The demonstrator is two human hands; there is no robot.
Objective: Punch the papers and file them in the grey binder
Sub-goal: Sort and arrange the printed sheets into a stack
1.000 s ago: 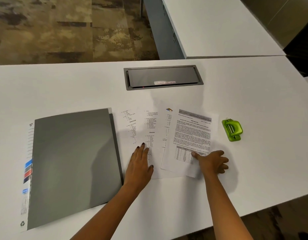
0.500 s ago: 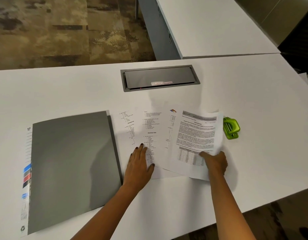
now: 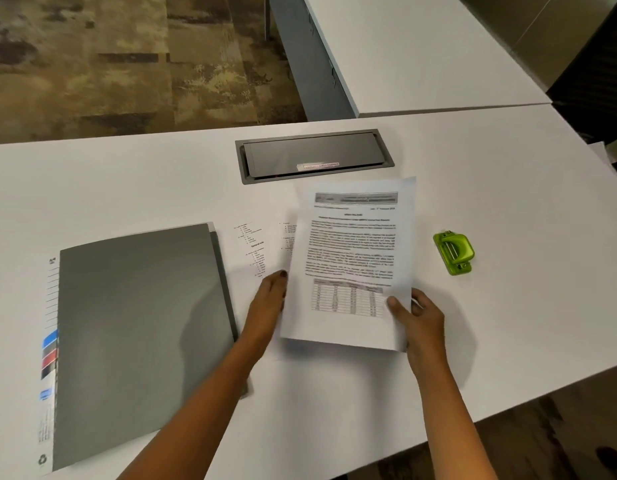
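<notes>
The right hand [image 3: 416, 315] pinches the printed paper [image 3: 352, 261] at its 5 o'clock corner. The left hand [image 3: 269, 303] lies flat, fingers loose, at the paper's 9 o'clock.

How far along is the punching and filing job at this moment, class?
Nothing is finished: the grey binder lies closed and the green hole punch sits untouched. In hand: the right hand lifts the top printed sheet, the left hand at its edge. Other papers lie on the table. Punching and filing remain.
</notes>
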